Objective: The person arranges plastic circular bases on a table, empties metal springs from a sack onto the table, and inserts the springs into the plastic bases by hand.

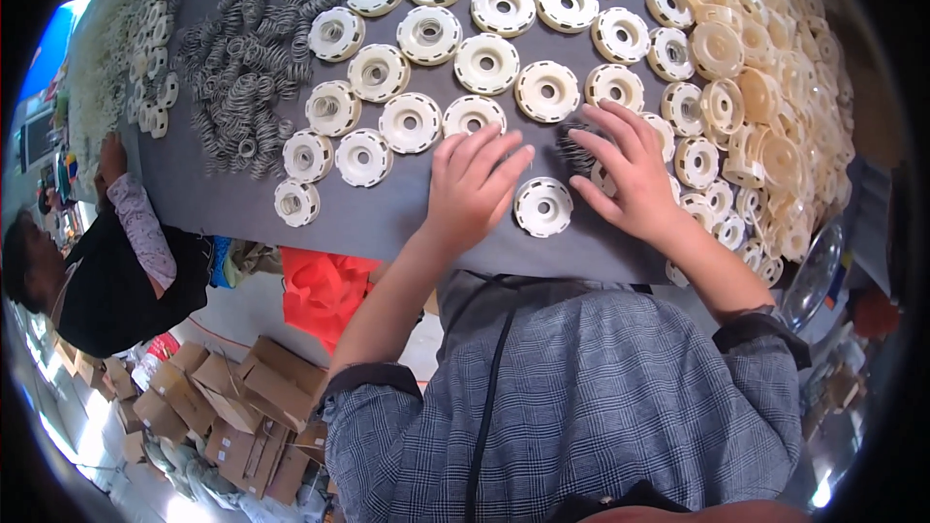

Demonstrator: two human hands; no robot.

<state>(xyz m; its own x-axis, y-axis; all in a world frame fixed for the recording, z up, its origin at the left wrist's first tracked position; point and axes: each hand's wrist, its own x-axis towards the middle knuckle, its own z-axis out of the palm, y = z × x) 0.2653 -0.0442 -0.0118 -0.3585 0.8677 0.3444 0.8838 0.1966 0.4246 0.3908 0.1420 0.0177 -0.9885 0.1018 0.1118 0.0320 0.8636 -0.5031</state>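
Roughly between left grip [472, 192] and right grip [632, 176], one white disc [543, 221].

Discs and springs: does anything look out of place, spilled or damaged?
No clear damage or spill stands out on the discs. Slightly odd: a small bunch of springs at the right hand, apart from the main heap at left.

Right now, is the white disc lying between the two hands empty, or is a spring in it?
Empty: the white disc shows its bare ringed face and centre hole, nothing inside.
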